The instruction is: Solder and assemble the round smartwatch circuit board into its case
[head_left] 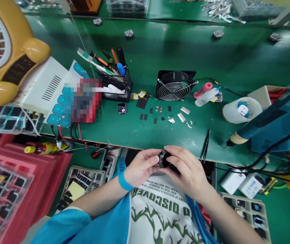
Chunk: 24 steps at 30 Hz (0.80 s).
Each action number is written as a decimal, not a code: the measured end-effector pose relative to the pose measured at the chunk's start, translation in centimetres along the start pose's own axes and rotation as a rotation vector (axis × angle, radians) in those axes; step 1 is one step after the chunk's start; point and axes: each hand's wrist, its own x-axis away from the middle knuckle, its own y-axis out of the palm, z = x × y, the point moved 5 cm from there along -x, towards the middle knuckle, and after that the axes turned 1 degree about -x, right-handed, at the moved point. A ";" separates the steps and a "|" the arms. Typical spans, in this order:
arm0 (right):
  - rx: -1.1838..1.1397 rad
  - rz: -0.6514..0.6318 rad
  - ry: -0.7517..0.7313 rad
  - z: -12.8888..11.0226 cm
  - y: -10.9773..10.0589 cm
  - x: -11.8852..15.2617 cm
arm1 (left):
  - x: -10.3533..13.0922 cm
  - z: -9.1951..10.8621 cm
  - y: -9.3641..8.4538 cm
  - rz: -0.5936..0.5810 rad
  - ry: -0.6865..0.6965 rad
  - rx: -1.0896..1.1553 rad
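Close to my body, just off the front edge of the green bench, I hold a small black watch (163, 159) with a round, shiny dark rim. My left hand (146, 164) pinches its side between thumb and fingers. Around its other side curl the fingers of my right hand (185, 166), which hide much of it. On the bench top (134, 135) beyond my hands lie small loose parts: black pads (143, 117), silvery strips (181, 117) and a white piece (171, 120). A pair of black tweezers (205, 145) lies right of my right hand.
A small fan (176, 86) stands behind the parts, beside a clear bottle (207, 96). At right are a white tub (241, 110) and a blue hot-air tool (269, 113). A black pen holder (116, 86), red meter (87, 101) and yellow fan (15, 54) occupy the left.
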 end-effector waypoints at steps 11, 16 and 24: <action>-0.049 0.056 0.017 0.4 0.6 0.3 | -0.4 -0.2 0.3 0.110 0.100 -0.068; -0.123 0.137 0.184 0.9 1.4 1.0 | -0.5 1.0 0.4 0.157 0.290 -0.351; -0.791 0.271 0.762 2.3 4.5 2.6 | 0.8 3.7 2.3 0.253 0.706 -1.134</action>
